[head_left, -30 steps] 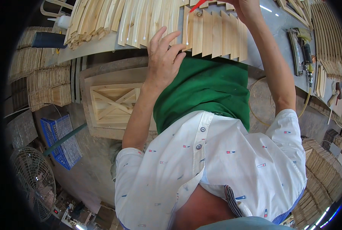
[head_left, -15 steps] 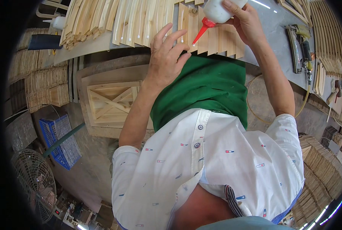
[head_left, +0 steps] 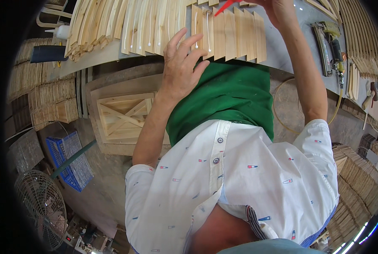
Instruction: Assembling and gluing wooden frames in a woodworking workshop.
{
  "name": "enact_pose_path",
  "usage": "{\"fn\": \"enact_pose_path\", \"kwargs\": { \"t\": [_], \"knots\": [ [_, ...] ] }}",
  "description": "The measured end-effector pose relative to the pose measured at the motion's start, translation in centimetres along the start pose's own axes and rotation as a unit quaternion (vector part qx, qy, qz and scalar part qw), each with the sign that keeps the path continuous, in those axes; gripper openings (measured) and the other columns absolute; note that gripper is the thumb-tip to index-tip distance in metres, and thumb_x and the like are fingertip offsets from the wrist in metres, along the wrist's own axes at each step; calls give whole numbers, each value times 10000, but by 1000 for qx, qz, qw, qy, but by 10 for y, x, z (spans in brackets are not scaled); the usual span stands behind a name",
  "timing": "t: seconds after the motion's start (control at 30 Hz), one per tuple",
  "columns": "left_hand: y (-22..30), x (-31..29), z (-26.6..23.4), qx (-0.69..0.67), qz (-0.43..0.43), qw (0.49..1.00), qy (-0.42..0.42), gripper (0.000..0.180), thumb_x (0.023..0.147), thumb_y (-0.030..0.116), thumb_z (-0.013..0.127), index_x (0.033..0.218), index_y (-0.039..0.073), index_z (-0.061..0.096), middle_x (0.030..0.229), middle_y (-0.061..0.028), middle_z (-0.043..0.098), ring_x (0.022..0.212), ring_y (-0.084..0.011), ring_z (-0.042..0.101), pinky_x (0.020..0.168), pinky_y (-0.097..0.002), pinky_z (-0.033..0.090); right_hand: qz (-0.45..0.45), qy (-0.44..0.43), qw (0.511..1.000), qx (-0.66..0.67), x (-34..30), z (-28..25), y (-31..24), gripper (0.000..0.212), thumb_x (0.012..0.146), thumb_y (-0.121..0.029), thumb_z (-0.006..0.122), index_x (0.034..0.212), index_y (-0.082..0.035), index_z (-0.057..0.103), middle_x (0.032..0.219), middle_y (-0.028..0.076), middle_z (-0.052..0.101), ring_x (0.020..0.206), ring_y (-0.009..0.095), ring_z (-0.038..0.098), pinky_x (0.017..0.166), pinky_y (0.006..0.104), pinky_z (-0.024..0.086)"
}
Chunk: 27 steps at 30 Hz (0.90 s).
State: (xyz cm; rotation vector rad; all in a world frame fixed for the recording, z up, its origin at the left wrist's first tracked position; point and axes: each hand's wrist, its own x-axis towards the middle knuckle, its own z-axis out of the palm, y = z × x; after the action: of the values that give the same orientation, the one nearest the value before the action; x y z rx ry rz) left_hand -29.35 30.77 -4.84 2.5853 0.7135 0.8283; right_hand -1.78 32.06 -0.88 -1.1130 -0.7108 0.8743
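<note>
At the top edge my right hand (head_left: 281, 12) is closed on a glue bottle, whose white body lies out of the picture. Only its red nozzle (head_left: 225, 6) shows, angled down-left over the wooden slats (head_left: 230, 36). White glue lines ending in round drops run along several slats, one of them on the slat (head_left: 210, 36) just below the nozzle. My left hand (head_left: 183, 63) rests its spread fingers at the near ends of the glued slats and holds nothing. To its left, more glued slats (head_left: 148, 25) lie side by side.
A stack of slats (head_left: 93, 21) and a second white bottle (head_left: 63, 32) are at the left of the grey table. A nail gun (head_left: 331, 46) with a yellow hose lies at the right. Below left are a wooden frame panel (head_left: 123, 116), a blue crate (head_left: 72, 161) and a fan (head_left: 41, 207).
My right hand has moved up and away with the glue bottle, leaving a fresh glue line along a slat. My left hand has barely moved.
</note>
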Motion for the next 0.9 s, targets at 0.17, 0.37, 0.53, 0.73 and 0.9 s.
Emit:
{"fn": "enact_pose_path", "kwargs": {
  "t": [0.17, 0.37, 0.53, 0.73, 0.9],
  "knots": [
    [3, 5, 6, -17, 18, 1000, -9, 201, 719, 78, 771, 898, 88, 679, 1287, -52, 560, 1322, -322, 377, 1060, -415, 332, 59, -33, 998, -14, -33, -17, -1, 385, 901, -241, 646, 1200, -18, 550, 1076, 98, 643, 941, 216, 663, 756, 380, 571],
    [5, 10, 11, -9, 24, 1000, -18, 192, 713, 77, 775, 880, 91, 681, 1280, -53, 567, 1326, -319, 376, 1050, -408, 336, 92, -97, 990, -34, -45, -11, 4, 396, 898, -252, 651, 1203, -19, 552, 1081, 96, 644, 956, 213, 658, 799, 371, 559],
    [5, 10, 12, -5, 21, 1000, -19, 170, 728, 94, 768, 872, 94, 678, 1273, -55, 575, 1328, -323, 374, 1053, -408, 325, 74, -95, 992, -24, -20, -11, 8, 394, 898, -249, 652, 1203, -20, 554, 1067, 97, 650, 927, 207, 665, 763, 371, 570],
    [6, 10, 13, 0, 19, 1000, -22, 162, 737, 104, 765, 872, 98, 677, 1273, -54, 576, 1328, -324, 373, 1058, -410, 317, 26, -53, 996, -67, 22, -11, 8, 381, 903, -243, 643, 1202, -22, 557, 1054, 103, 653, 887, 209, 675, 685, 365, 584],
    [10, 10, 12, -9, 16, 1000, -17, 181, 727, 100, 773, 882, 96, 680, 1277, -55, 573, 1327, -324, 372, 1058, -410, 322, 7, 7, 1000, -23, 8, -17, -4, 386, 900, -253, 643, 1203, -29, 558, 1051, 92, 655, 892, 211, 675, 692, 371, 583]
  ]
}}
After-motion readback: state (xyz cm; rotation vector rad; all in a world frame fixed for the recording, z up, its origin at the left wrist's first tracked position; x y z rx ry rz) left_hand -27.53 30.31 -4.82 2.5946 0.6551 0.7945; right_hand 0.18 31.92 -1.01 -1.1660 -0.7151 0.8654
